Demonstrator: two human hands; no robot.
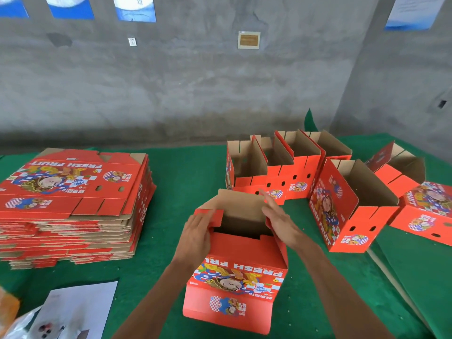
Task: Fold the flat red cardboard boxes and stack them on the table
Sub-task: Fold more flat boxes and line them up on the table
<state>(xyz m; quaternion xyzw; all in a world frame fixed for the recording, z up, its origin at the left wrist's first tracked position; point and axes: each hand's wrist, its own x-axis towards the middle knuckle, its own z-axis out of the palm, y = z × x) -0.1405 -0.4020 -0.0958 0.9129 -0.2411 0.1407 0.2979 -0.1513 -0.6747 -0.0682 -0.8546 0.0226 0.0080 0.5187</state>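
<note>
At the near centre of the tabletop, the left hand (195,234) lies with straight fingers against the left end flap of a half-folded red box (234,272), pressing it inward, while the right hand (277,214) hovers released, fingers straight and spread, at the right end flap of the same box; whether it touches the card is hard to tell. One box is being worked, standing with its brown inside open to the far side and its printed "FRESH FRUIT" panel toward the person. Beyond it to the far right stands a row of folded boxes (276,165), about four packed side by side, open at the top. Right of them one more folded box (352,206) stands apart at an angle, and two further ones (415,192) sit at the far right edge, so roughly seven folded in all; the exact count in the row is unclear. On the left a single tall stack of flat boxes (73,204) rests, too many sheets to count. One printed sheet (75,311) lies at the near left corner. A green felt-like cloth (190,172) covers the tabletop. Behind it rises a bare grey concrete wall (183,81) carrying four blue-and-white posters along the top and one small framed plaque (249,40).
</note>
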